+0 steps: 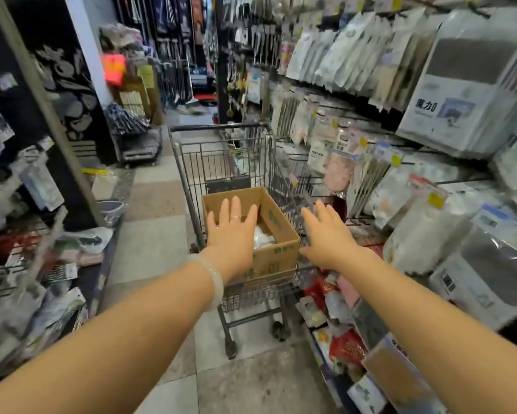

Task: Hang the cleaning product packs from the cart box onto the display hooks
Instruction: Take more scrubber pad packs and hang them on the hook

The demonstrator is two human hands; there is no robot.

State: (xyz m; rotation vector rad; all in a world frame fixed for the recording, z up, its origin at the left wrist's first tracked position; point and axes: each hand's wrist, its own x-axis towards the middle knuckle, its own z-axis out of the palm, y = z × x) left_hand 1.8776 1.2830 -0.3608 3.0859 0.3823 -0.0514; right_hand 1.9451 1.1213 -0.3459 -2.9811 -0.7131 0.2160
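A brown cardboard box [276,225] sits in the basket of a wire shopping cart [221,162] in the aisle ahead of me. White plastic packs [263,237] lie inside the box, partly hidden. My left hand [231,231] is stretched out flat over the box's near left side, fingers apart, holding nothing. My right hand [325,234] reaches forward beside the box's right edge, over the cart's rim, fingers spread and empty. Display hooks with hanging packs [340,61] fill the shelving on the right.
Large white boxed goods [472,94] stand on the right shelves. Red and white packs [337,330] crowd the low shelf beside the cart. Racks with hanging goods [33,180] line the left. The tiled aisle floor [152,234] runs left of the cart. The whole view is blurred.
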